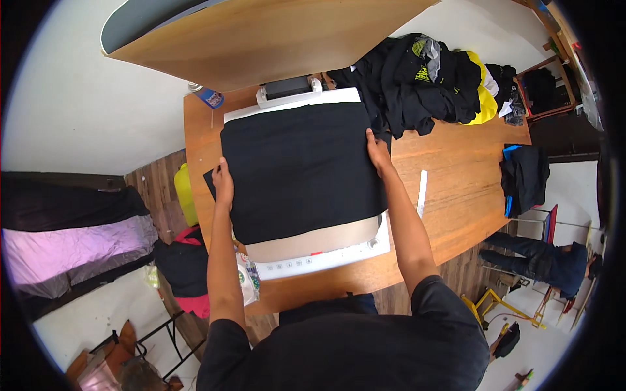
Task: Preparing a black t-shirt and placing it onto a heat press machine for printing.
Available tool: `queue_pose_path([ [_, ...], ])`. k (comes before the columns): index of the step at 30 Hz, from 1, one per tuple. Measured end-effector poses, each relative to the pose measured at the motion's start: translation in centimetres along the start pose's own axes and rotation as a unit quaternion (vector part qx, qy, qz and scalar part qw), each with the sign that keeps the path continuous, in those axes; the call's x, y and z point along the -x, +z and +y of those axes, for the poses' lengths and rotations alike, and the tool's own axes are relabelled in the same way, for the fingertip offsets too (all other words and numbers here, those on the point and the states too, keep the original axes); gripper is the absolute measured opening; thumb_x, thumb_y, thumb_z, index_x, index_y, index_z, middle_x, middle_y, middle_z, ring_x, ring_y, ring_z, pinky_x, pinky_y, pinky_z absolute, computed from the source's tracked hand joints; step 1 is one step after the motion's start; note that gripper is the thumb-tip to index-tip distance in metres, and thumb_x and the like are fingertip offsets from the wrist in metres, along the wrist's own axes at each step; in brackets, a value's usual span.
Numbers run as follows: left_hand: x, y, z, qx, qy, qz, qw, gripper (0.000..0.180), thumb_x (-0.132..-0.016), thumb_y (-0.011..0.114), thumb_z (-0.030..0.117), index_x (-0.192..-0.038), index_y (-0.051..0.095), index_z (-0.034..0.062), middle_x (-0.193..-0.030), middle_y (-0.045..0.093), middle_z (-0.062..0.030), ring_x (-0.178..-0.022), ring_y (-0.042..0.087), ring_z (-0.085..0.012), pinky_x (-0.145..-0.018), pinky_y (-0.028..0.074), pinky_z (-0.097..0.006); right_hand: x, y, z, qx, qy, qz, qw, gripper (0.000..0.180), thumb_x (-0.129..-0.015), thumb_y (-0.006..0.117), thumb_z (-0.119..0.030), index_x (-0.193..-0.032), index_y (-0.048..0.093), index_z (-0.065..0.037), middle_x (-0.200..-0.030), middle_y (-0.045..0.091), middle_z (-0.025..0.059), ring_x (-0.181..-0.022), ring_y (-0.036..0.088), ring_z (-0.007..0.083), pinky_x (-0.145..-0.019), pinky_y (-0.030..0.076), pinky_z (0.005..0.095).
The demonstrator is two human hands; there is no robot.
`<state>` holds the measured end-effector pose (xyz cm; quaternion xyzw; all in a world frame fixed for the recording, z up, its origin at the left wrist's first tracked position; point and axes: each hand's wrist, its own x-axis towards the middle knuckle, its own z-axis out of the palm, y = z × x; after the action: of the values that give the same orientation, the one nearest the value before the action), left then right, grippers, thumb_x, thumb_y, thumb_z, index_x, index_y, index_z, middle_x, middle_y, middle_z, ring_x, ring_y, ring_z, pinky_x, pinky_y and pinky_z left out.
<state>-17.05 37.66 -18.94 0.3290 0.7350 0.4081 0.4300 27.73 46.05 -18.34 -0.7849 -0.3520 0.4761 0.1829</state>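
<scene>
I see a black garment lying flat on the white heat press, between my two hands, toward the counter's left half. The cloth is soft, matte and roughly rectangular; a tan pad strip shows below its near edge. My left hand grips the cloth's left edge, fingers closed on it; my right hand presses flat on its right edge. Beyond, dark clothes heap at the far right corner.

A garment lies on the press — clothes pile behind-right, ruler right.
</scene>
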Motion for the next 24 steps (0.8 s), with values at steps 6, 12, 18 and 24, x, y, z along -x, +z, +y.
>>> queue_pose_path([
  [6,0.2,1.5,3.1,0.034,0.044,0.118,0.991,0.063,-0.099,0.061,0.034,-0.141,0.042,-0.0080,-0.141,0.049,-0.0223,-0.133,0.046,-0.0289,-0.112,0.033,-0.035,2.0,2.1,-2.3,-0.089,-0.174,0.165,0.967,0.037,-0.093,0.070,-0.029,-0.111,0.056,0.000,-0.103,0.063,0.0105,-0.099,0.060,0.0216,-0.091,0.046,0.0324],
  [12,2.7,0.4,4.8,0.040,0.204,0.169,0.963,0.056,-0.096,0.063,0.006,-0.146,0.038,0.0032,-0.130,0.060,-0.0153,-0.118,0.058,-0.0248,-0.103,0.042,-0.034,4.9,-0.5,-3.0,-0.265,-0.219,0.025,0.939,0.022,-0.092,0.069,-0.011,-0.104,0.053,-0.003,-0.096,0.060,0.0047,-0.093,0.055,0.0124,-0.084,0.046,0.0278],
  [18,9.6,-1.4,9.5,-0.183,0.394,0.005,0.901,0.040,-0.097,0.050,-0.003,-0.134,0.060,0.0091,-0.126,0.065,-0.0167,-0.121,0.059,-0.0278,-0.105,0.041,-0.033,8.3,-3.7,-0.8,-0.179,-0.381,0.110,0.900,0.022,-0.096,0.066,-0.012,-0.108,0.050,-0.005,-0.094,0.058,0.0017,-0.086,0.054,0.0089,-0.076,0.044,0.0229],
  [24,20.5,2.3,13.7,-0.159,0.311,0.064,0.935,0.037,-0.101,0.047,0.004,-0.136,0.060,0.0063,-0.136,0.061,-0.0136,-0.126,0.056,-0.0230,-0.107,0.039,-0.032,14.8,-11.9,1.9,-0.247,-0.465,0.080,0.846,0.024,-0.097,0.064,-0.008,-0.114,0.046,-0.004,-0.103,0.056,0.0028,-0.095,0.054,0.0095,-0.086,0.044,0.0234],
])
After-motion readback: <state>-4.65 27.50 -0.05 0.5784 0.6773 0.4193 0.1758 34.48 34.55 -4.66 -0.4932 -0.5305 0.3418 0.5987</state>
